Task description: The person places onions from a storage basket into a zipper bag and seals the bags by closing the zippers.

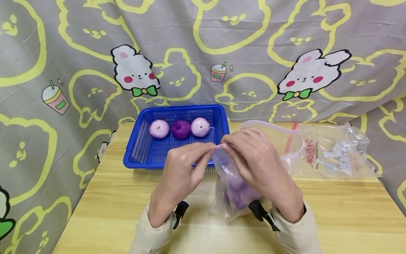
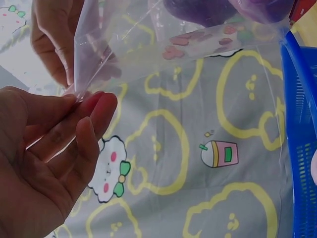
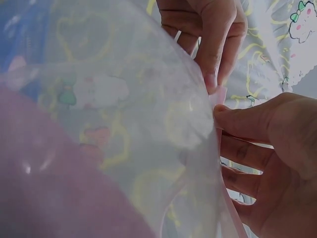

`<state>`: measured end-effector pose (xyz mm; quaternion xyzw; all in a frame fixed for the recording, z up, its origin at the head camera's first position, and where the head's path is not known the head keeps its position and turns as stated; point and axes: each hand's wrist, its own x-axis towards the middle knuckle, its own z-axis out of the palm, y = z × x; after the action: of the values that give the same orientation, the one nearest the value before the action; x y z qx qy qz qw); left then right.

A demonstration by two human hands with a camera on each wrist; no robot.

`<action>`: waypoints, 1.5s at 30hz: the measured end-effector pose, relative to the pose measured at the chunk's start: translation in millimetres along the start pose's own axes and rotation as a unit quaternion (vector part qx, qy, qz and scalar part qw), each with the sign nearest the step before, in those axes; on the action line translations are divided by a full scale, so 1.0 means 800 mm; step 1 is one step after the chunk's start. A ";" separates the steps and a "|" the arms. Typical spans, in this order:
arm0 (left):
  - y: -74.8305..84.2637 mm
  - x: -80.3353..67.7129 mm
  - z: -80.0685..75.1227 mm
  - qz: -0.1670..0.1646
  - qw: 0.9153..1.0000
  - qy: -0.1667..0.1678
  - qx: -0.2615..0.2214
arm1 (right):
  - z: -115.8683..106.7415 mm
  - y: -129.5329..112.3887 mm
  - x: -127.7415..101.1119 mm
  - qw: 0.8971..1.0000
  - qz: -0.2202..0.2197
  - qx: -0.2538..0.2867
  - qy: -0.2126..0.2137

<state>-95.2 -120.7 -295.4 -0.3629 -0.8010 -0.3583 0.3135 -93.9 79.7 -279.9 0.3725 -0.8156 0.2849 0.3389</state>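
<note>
Head view: I see a wooden table (image 1: 127, 208) before a cartoon-print curtain (image 1: 63, 53), with a blue basket (image 1: 139, 148) holding three onions (image 1: 181, 128). The clear zip bag (image 1: 233, 187), purple onions inside, stands between both wrists. Left hand (image 1: 180, 173) and right hand (image 1: 257, 162) pinch its top edge.

Left wrist: fingertips (image 2: 91, 101) clamp the film.

Right wrist: only here the pink seal strip (image 3: 218, 96) shows.

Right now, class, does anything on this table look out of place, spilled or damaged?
Nothing stands out. Three onions sit in a row in the blue basket, both hands pinch the top of a clear bag, and a second bag lies flat at the right.
</note>
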 end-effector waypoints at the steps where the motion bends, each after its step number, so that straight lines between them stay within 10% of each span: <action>1: 0.000 0.000 0.000 0.000 1.000 0.001 0.001 | 0.000 0.001 0.000 1.000 -0.001 0.000 0.002; 45: 0.003 0.001 -0.010 -0.021 0.999 -0.021 -0.022 | -0.014 0.013 -0.019 0.999 0.016 0.010 -0.028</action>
<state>-91.8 -125.5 -289.3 -0.3601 -0.8070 -0.3743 0.2811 -90.8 99.6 -287.0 0.3702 -0.8278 0.2880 0.3077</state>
